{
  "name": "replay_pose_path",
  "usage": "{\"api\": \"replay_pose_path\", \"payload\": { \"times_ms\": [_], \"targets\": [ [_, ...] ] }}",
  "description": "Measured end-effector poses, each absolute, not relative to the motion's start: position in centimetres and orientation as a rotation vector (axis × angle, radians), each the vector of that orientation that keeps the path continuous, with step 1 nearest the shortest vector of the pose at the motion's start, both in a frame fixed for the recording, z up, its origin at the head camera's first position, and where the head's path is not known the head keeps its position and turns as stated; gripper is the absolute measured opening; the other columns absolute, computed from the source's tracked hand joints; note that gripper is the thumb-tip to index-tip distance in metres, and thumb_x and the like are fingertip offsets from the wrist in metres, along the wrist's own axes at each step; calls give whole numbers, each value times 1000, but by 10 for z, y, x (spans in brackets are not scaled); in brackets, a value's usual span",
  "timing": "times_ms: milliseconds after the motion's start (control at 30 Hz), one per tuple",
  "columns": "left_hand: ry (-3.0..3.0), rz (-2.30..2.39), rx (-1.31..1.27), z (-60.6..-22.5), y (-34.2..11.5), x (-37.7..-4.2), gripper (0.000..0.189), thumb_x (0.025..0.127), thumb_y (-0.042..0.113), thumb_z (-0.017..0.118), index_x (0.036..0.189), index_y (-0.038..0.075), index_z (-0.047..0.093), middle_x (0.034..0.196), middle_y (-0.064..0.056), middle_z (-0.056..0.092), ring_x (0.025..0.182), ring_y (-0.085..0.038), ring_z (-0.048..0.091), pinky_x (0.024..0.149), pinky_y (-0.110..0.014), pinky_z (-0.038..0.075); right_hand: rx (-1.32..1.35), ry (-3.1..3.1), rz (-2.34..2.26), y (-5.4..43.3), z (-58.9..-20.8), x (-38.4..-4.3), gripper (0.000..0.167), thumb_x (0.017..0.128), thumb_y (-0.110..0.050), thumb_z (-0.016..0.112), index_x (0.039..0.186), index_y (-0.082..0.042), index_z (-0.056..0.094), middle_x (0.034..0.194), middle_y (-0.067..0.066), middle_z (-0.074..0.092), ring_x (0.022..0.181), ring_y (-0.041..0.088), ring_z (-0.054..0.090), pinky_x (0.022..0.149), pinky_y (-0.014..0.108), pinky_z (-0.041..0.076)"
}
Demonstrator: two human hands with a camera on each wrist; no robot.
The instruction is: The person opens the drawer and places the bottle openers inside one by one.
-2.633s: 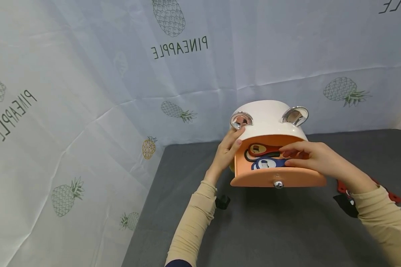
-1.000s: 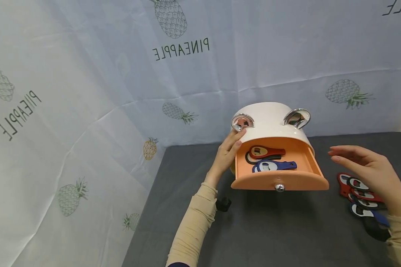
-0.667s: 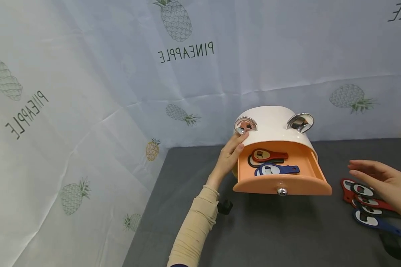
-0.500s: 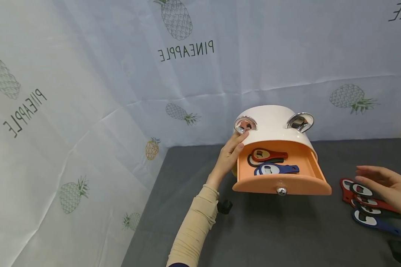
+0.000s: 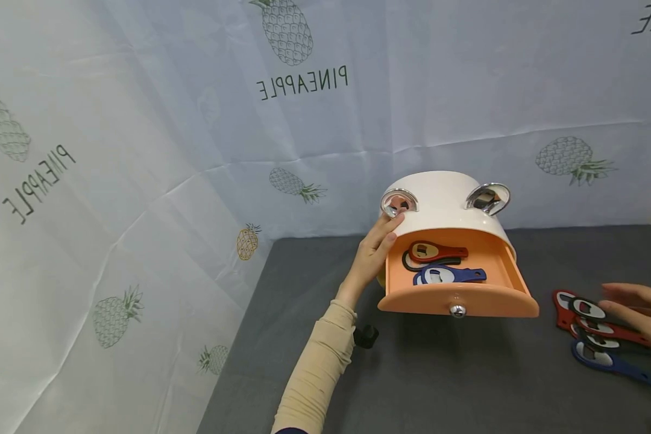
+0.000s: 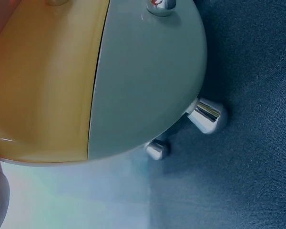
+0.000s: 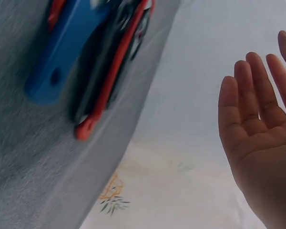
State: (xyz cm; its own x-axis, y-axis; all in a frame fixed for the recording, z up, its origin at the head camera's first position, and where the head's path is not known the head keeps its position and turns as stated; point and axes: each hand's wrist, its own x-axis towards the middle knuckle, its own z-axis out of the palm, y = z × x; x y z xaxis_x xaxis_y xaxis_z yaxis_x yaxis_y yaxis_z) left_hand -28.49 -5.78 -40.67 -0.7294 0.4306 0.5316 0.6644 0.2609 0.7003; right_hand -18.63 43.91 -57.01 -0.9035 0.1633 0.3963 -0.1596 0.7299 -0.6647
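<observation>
A white rounded box (image 5: 436, 202) with two chrome ears stands with its orange drawer (image 5: 458, 300) pulled out. My left hand (image 5: 370, 256) rests against the box's left side, below the left ear, fingers fairly straight. In the drawer lie a red bottle opener (image 5: 438, 252), a black one (image 5: 450, 262) and blue ones, the upper blue bottle opener (image 5: 456, 275) in front. At the right, my right hand (image 5: 642, 310) hovers with relaxed fingers over a pile of red, black and blue bottle openers, nearest the top black one (image 5: 587, 308). The right wrist view shows its palm holding nothing.
A dark grey cloth (image 5: 439, 374) covers the table. Behind it hangs a white curtain (image 5: 325, 199) printed with pineapples. In the left wrist view, the box shows a yellow section (image 6: 43, 95), a green section (image 6: 143, 81) and chrome feet (image 6: 207, 116).
My right hand has left the drawer and moved right and down to the pile of bottle openers. The bottle openers stay in the drawer. My left hand keeps its place on the box.
</observation>
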Motion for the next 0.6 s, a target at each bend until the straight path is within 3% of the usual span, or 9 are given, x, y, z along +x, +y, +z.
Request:
{"api": "replay_pose_path", "payload": {
  "times_ms": [233,367,467,500,600],
  "targets": [
    [-2285,-1466,-1037,-407,-58,-284,63,95,58,30,142,18,42,155,3,27,145,-11,17,117,-41,24,-67,-2528,968,445,-579,-186,53,91,-21,60,140,-13,42,99,-49,22,89,-31,24,65,5,28],
    [-2295,-1473,-1033,-406,-58,-283,51,99,43,35,142,16,41,155,0,26,146,-15,17,117,-42,23,-68,-2554,956,447,-581,-187,55,91,-23,60,139,-3,42,100,-50,21,88,-31,20,63,8,29],
    [-2304,-1478,-1031,-402,-59,-280,46,101,34,37,141,12,41,155,-5,25,146,-19,17,117,-43,23,-81,-2578,957,448,-584,-187,58,91,-26,60,139,2,40,112,-47,22,90,-33,16,63,10,30],
    [-2304,-1479,-1033,-398,-59,-277,47,101,33,37,141,10,41,155,-8,25,146,-21,17,116,-43,23,-97,-2589,973,448,-586,-187,59,92,-27,60,140,0,39,120,-43,23,91,-33,15,70,12,36],
    [-2306,-1483,-1038,-387,-59,-267,47,101,31,37,140,5,41,154,-13,26,145,-25,17,116,-44,24,-171,-2623,1009,448,-587,-186,62,92,-30,58,145,-11,33,146,-18,22,87,-32,16,68,15,40]
  ]
}}
